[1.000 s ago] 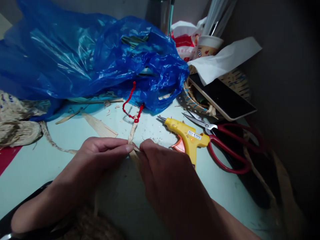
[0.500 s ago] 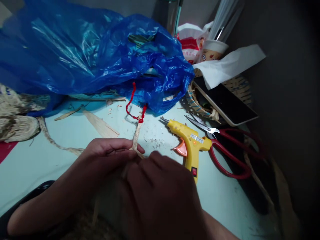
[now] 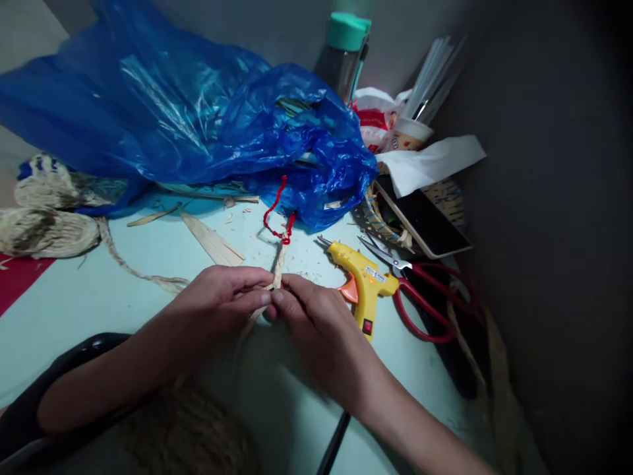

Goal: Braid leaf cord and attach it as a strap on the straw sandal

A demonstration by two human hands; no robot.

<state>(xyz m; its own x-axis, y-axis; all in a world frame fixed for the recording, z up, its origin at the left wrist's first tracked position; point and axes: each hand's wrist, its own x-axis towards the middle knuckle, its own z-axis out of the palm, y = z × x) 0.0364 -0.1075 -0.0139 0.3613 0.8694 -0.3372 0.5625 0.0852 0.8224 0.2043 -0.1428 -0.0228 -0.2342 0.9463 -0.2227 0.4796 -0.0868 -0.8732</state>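
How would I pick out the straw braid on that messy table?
Find the big blue bag at the back of the table. Below its front edge lies a red cord loop; the braid runs from it to the left hand and right hand, which pinch it. It is thin, pale and plaited, unlike the flat loose strip to its left.

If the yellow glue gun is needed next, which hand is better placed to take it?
Probably the right hand: the glue gun lies just beside it, while the left hand is across the braided strand that both hands pinch.
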